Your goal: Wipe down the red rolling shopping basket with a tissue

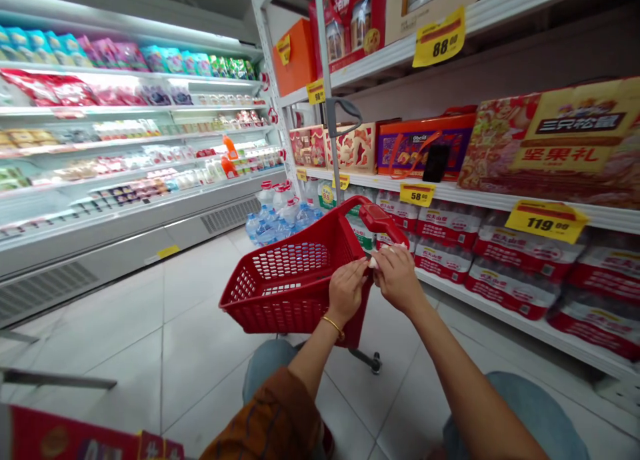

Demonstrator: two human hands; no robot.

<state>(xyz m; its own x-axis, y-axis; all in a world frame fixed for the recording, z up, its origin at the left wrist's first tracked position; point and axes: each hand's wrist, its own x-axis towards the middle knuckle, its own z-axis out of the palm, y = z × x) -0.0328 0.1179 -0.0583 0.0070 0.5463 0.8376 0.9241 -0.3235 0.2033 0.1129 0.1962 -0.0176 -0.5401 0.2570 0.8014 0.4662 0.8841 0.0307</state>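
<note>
From where I stand, the red cart handle, slanting ten to four, lies at eleven o'clock from the nearer right hand, closed on white tissue; the left hand curls at nine, its grip unclear.

A display cabinet stands left of the cart; shelving right; bottles behind.
</note>
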